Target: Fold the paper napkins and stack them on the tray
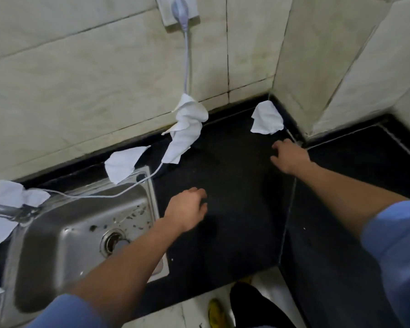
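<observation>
Several white paper napkins lie unfolded along the back of the black countertop (234,185). One napkin (266,118) sits in the far corner, a crumpled one (187,129) leans on the wall by the cable, one (122,163) lies at the sink's back edge, and more (12,196) lie at the far left. My right hand (289,156) hovers just below the corner napkin, fingers relaxed, holding nothing. My left hand (187,210) rests over the counter beside the sink, fingers loosely curled and empty. No tray is in view.
A steel sink (81,233) with a faucet (7,210) fills the lower left. A white cable (187,55) runs from a wall socket down across the sink rim. Tiled walls close the back and right corner. The floor shows below the counter edge.
</observation>
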